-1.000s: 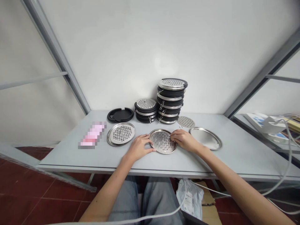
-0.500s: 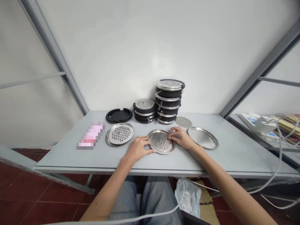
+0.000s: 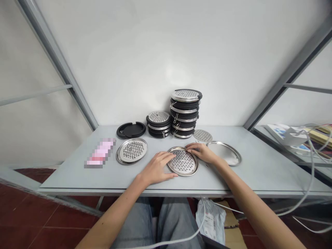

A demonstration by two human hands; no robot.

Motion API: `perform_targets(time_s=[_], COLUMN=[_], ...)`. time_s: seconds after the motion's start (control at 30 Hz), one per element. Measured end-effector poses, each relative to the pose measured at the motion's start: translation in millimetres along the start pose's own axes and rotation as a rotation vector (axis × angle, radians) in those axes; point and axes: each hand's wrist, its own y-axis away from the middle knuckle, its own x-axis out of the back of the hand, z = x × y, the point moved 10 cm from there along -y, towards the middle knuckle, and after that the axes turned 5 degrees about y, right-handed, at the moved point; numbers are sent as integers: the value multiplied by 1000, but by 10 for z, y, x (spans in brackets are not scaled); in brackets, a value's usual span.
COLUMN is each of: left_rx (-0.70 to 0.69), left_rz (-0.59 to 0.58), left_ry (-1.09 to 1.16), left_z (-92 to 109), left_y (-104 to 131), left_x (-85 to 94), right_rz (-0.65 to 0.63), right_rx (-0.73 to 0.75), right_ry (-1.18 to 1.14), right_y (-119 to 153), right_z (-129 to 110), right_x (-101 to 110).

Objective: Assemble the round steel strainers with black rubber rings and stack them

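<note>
A round perforated grater disc (image 3: 183,162) sits inside a shallow round metal tray (image 3: 184,175) at the middle of the table. My left hand (image 3: 158,168) is at the tray's left side, its fingers reaching over the rim and its thumb spread apart near the front. At the far right rim, my right hand (image 3: 201,152) has its fingertips bent together on the edge of the tray. To the left, another grater disc (image 3: 133,150) lies on a second metal tray (image 3: 119,159), partly covering it. Right of my hands lies a plain metal tray (image 3: 225,153), partly behind my right wrist.
Against the wall stand a tall stack of black-rimmed graters (image 3: 184,116) and a shorter stack (image 3: 158,125). A black round holder (image 3: 131,130) and a flat perforated disc (image 3: 203,135) lie beside them. A blurred pink object (image 3: 101,154) is at the left. White cables (image 3: 310,173) hang at the right.
The tray with its grater disc has shifted slightly right and towards me. The disc's surface looks lighter now. My left fingers and thumb have spread wider, while my right hand stays at the rim.
</note>
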Motion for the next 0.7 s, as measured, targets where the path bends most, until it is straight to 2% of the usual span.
perform_targets(time_s=[0.13, 0.23, 0.37, 0.5, 0.7], left_rx=[24, 43, 96, 84, 67], left_rz=[-135, -218, -254, -250, -312], left_ry=[-3, -21, -11, 0, 9], left_z=[-107, -214, -306, -283, -235], left_y=[-353, -517, -516, -463, -402], left_x=[-205, -386, -512, -514, -497], right_rz=[88, 145, 152, 141, 107], right_rx=[-41, -92, -94, -114, -88], right_ry=[7, 51, 68, 76, 139], right_y=[23, 61, 102, 109, 97], right_z=[0, -2, -30, 15, -13], right_x=[10, -41, -141, -180, -204])
